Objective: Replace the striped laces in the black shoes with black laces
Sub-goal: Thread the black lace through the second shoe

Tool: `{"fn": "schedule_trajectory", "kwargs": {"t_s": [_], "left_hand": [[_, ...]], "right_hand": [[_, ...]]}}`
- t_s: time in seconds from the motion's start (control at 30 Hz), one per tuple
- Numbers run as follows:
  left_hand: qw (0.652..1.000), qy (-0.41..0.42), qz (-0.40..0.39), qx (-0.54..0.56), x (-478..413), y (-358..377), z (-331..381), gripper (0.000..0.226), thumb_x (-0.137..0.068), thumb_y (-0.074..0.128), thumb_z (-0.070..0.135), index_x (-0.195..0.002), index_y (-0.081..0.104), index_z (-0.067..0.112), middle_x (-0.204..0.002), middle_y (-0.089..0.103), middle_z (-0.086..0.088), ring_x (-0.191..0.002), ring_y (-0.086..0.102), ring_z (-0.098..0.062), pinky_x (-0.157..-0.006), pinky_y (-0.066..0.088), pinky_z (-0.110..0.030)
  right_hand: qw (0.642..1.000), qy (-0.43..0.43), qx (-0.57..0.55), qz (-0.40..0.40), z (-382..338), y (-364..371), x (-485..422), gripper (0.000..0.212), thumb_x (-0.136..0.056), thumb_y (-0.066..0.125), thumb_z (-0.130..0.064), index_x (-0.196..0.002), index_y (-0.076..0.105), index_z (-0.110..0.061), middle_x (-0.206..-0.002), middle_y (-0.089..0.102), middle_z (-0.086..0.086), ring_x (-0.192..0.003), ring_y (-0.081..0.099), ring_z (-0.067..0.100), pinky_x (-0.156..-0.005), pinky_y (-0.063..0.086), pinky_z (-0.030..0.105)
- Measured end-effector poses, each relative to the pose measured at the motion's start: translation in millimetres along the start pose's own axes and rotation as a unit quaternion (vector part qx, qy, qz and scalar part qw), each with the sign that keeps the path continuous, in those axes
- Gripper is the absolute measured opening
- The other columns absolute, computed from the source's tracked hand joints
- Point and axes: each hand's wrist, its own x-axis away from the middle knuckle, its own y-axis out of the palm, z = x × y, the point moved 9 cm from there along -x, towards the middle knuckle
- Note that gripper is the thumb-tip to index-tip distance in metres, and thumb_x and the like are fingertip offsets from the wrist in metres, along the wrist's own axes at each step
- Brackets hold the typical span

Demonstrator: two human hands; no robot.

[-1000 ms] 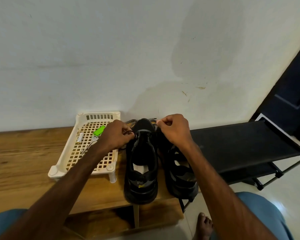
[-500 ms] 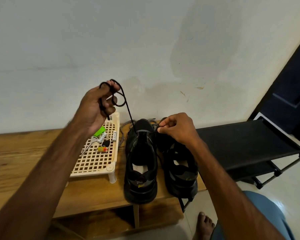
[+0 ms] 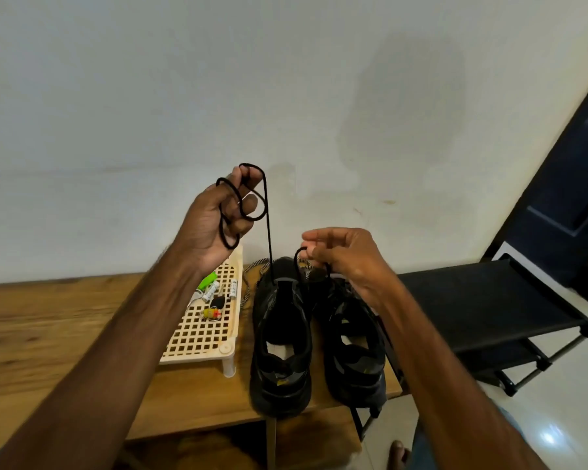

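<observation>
Head view: black lace point(image 3: 268, 239) runs taut from the shoe point(image 3: 280, 351) beside the tray point(image 3: 197, 337) to the left hand point(image 3: 218, 222), which grips its coiled loops; the right hand point(image 3: 347, 256) pinches the other end just above the shoes point(image 3: 353, 364). Behind them on the bench point(image 3: 48, 320) lies striped lace point(image 3: 246, 286).

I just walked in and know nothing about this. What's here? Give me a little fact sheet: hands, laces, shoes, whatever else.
Left hand: raised, grips coils of black lace
Right hand: lower, pinches a loop of black lace above the shoes
Black lace: runs from the left hand down into the shoe beside the tray
Shoes: two, black, side by side on the wooden table
Striped lace: lying behind the shoes, by the wall
Tray: cream, holds small odds and ends
</observation>
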Motion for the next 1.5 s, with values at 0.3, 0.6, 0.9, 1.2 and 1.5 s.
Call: {"fn": "schedule_trajectory", "kwargs": {"t_s": [0.3, 0.6, 0.9, 1.2, 1.5], "left_hand": [[0.929, -0.015, 0.171, -0.327, -27.3, 14.3, 83.9, 0.018, -0.101, 0.051, 0.026, -0.089, 0.064, 0.020, -0.080, 0.074, 0.007, -0.055, 0.040, -0.014, -0.040, 0.022, -0.020], [0.859, -0.034, 0.152, -0.488, -56.3, 84.4, 201.8, 0.008, -0.089, 0.043, 0.007, -0.084, 0.047, 0.012, -0.093, 0.077, -0.013, -0.034, 0.043, -0.010, -0.044, 0.026, -0.019], [0.917, -0.002, 0.089, -0.389, -73.3, 162.3, 246.2, 0.012, -0.091, 0.058, 0.012, -0.091, 0.070, 0.009, -0.079, 0.077, -0.007, -0.049, 0.050, -0.010, -0.047, 0.040, -0.017], [0.923, 0.140, 0.053, -0.356, -80.6, 190.6, 274.5, 0.017, -0.084, 0.080, 0.007, -0.100, 0.077, 0.002, -0.091, 0.077, -0.005, -0.077, 0.071, -0.012, -0.075, 0.058, -0.025], [0.904, 0.200, 0.017, -0.378, -75.9, 214.8, 301.4, 0.026, -0.087, 0.068, 0.001, -0.109, 0.077, 0.010, -0.108, 0.078, 0.000, -0.109, 0.069, -0.013, -0.090, 0.053, -0.033]], "right_hand": [[0.992, -0.114, 0.024, 0.039, -157.0, -5.3, -2.9, 0.018, -0.092, 0.070, 0.002, -0.110, 0.074, 0.002, -0.087, 0.075, 0.014, -0.084, 0.076, 0.022, -0.070, 0.057, 0.025], [0.986, -0.134, -0.094, 0.021, -270.7, -1.1, 4.9, 0.021, -0.095, 0.056, 0.013, -0.108, 0.072, 0.007, -0.096, 0.072, 0.019, -0.088, 0.076, 0.029, -0.084, 0.062, 0.031], [0.963, -0.201, -0.169, -0.060, -347.9, 1.2, 14.7, 0.030, -0.089, 0.057, 0.020, -0.117, 0.066, 0.014, -0.109, 0.073, 0.025, -0.103, 0.075, 0.033, -0.091, 0.061, 0.035], [0.962, -0.261, -0.034, 0.068, -377.8, -22.2, 21.9, 0.020, -0.085, 0.077, 0.007, -0.104, 0.072, 0.011, -0.096, 0.075, 0.028, -0.085, 0.078, 0.033, -0.079, 0.064, 0.034], [0.943, -0.305, 0.030, 0.129, -403.1, -20.7, 28.1, 0.014, -0.091, 0.077, -0.010, -0.102, 0.078, -0.001, -0.090, 0.079, 0.013, -0.073, 0.075, 0.018, -0.062, 0.057, 0.025]]}}
